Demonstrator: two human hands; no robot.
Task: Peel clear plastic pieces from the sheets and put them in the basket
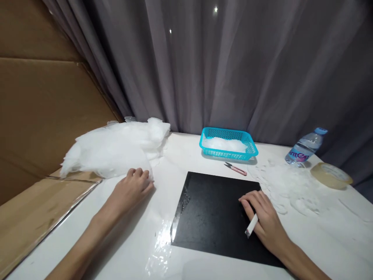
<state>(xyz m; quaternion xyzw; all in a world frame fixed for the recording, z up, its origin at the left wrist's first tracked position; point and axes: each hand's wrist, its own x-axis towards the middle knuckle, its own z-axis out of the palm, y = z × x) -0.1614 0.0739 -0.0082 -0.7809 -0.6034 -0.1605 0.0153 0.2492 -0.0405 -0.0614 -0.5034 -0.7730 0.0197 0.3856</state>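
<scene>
My left hand (135, 186) is at the near right edge of a pile of thin white wadding sheets (116, 146), its fingers curled and closed on a sheet's edge. Over the right part of a black mat (212, 217) is my right hand (260, 214), closed around a slim white-handled tool (251, 225). The tool's short end pokes out below the thumb; the rest is hidden in the palm, so its exact kind cannot be told.
Beyond the mat lie pink-handled thread snips (236, 168) and a blue basket (253, 149) with white pieces inside. White scraps (285, 188), a water bottle (305, 147) and a tape roll (330, 175) are at right. Cardboard (37, 210) borders the left; a grey curtain (198, 70) hangs behind.
</scene>
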